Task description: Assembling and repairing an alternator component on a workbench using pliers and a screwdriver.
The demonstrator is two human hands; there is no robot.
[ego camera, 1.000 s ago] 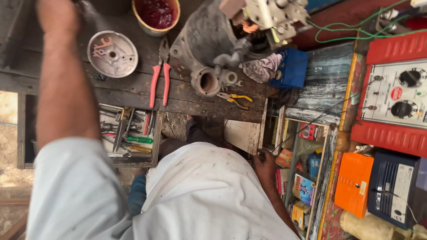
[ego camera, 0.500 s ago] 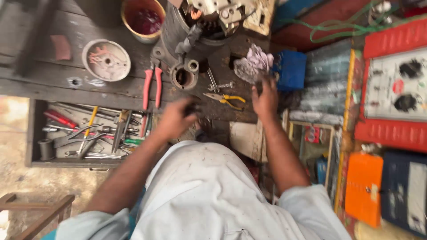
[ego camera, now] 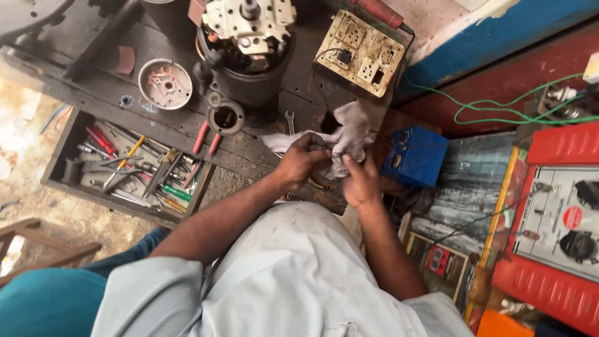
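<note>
Head view, hands: the left hand (ego camera: 302, 163) and the right hand (ego camera: 360, 181) meet over the bench edge, both with fingers closed around a crumpled rag (ego camera: 346, 134).
Rag: pale grey, soft and creased cloth, bunched between the hands with one end trailing onto the workbench (ego camera: 156, 118).
Progress: judging by the grip, the hands are mid-wipe; no tool is held, and the motor (ego camera: 249, 56) stands opened up with its end cap (ego camera: 165, 83) lying apart.
Motor: dark round metal body, pale fitting on top.
End cap: shallow metal disc, reddish inside.
Pliers (ego camera: 206, 138): red-handled, lying near the motor.
Drawer (ego camera: 125, 168): wooden, open, cluttered with screwdrivers and tools.
Socket board (ego camera: 359, 53): cream, worn, square.
Blue box (ego camera: 415, 157): just beside the right hand.
</note>
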